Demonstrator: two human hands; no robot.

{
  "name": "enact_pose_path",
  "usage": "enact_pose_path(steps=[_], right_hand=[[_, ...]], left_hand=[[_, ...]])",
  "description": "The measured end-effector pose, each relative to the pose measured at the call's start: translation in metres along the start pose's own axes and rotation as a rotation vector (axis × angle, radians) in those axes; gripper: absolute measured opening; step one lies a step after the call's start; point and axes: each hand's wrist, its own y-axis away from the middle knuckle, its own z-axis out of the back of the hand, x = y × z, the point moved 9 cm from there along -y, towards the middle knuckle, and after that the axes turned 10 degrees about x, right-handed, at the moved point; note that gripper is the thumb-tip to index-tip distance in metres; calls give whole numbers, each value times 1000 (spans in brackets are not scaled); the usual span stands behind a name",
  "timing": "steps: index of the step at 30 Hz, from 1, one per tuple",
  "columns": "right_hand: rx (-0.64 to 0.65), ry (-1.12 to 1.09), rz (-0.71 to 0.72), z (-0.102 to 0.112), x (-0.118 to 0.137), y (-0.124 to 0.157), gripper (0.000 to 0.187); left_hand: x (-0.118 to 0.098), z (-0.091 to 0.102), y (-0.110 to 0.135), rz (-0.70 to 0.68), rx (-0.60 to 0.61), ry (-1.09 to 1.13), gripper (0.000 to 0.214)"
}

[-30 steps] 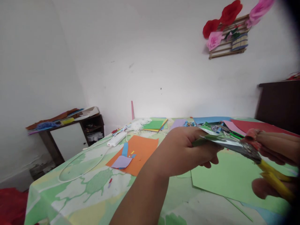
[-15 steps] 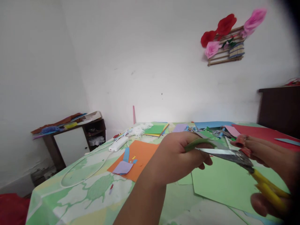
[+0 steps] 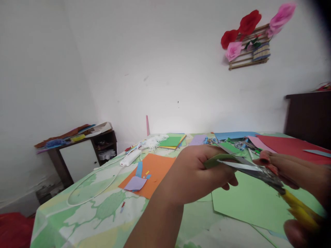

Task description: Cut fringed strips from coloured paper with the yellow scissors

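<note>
My left hand (image 3: 196,172) is closed, pinching a small green paper piece (image 3: 216,160) above the table. My right hand (image 3: 302,179) at the right edge is closed on yellow-handled scissors (image 3: 261,170). The steel blades point left, are parted, and meet the green piece at my left fingertips. A large light green sheet (image 3: 248,203) lies flat on the table under both hands.
The table (image 3: 103,210) has a green and white patterned cloth. On it lie an orange sheet (image 3: 152,167) with purple and blue scraps, a white cable and adapter (image 3: 130,157), stacked coloured paper (image 3: 172,141) and a red sheet (image 3: 292,144). A small side table (image 3: 77,151) stands at the left.
The scissors and both hands have shifted slightly, the blades staying at the green piece. The camera view has wobbled a little.
</note>
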Motion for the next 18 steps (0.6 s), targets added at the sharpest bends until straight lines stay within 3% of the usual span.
enact_pose_path(steps=[5,10,18], right_hand=[[70,-10,-41,-7,-5,-5,84],[-23,50,30,5,7,-12,54],[4,-4,21,3,4,-11,44]], left_hand=[[1,1,2,27,-6,-87,18],[2,2,2,52,11,-146,18],[9,1,1,107,26,-108,17]])
